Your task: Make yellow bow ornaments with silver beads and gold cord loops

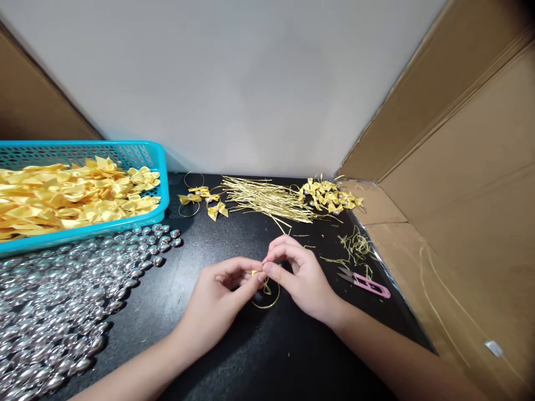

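My left hand pinches a small yellow ribbon bow, mostly hidden behind the fingers. Fingertip to fingertip with it, my right hand is closed in a pinch on a thin gold cord, whose end I cannot make out. Below both hands hangs a looped gold cord and a round gold ring, just over the black tabletop. Straight beyond the hands lies a pile of cut gold cords.
Yellow bows fill a blue basket at left, with many silver beads before it. Finished-looking bow rings lie at back right, others at back left. Pink thread snips and cord scraps are at right, beside cardboard.
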Motion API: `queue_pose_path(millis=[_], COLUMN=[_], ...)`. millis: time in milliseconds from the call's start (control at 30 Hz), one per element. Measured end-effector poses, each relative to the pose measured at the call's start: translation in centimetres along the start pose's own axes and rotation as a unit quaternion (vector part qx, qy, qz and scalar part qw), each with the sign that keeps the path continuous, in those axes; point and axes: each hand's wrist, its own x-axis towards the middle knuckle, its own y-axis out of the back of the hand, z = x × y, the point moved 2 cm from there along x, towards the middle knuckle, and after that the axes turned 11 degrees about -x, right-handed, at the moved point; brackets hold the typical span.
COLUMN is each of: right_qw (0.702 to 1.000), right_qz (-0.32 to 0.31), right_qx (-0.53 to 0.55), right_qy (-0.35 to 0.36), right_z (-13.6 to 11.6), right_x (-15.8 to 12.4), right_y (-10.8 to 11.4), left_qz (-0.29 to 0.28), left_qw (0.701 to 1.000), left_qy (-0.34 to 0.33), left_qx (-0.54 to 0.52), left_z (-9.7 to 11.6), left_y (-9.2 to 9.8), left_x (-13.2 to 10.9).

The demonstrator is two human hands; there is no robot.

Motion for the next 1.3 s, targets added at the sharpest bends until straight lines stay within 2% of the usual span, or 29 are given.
queue_pose_path(millis=[100, 400, 667, 867, 1067, 1300], right_qw=[1.000, 0.999, 0.999, 0.995, 0.981, 0.993], right_qz=[-0.021, -0.032, -0.041, -0.046, -0.022, -0.030], right_qx=[0.005, -0.014, -0.019, 0.072, 0.155, 0.068], right_qy=[-0.008, -0.007, -0.014, -0.047, -0.115, -0.094], right_z=[0.01, -0.13, -0.15, 0.25, 0.30, 0.29], right_x=[0.12, 0.21, 0.09, 0.04, 0.04, -0.03], right_y=[0.06, 0.15, 0.08, -0.25, -0.45, -0.25], left_qz=[-0.004, -0.013, -0.014, -0.031, -0.030, -0.017], left_qw=[0.999, 0.999, 0.999, 0.998, 0.999, 0.999], left_qy=[0.029, 0.042, -0.013, -0.047, -0.034, -0.012], left_qx=[-0.013, -0.031, -0.037, -0.009, -0.019, -0.042], left_z=[-0.17, -0.31, 0.03, 0.24, 0.03, -0.26], left_y=[0.24, 0.26, -0.01, 0.01, -0.04, -0.04], left_x=[0.12, 0.35, 0.42, 0.25, 0.30, 0.25])
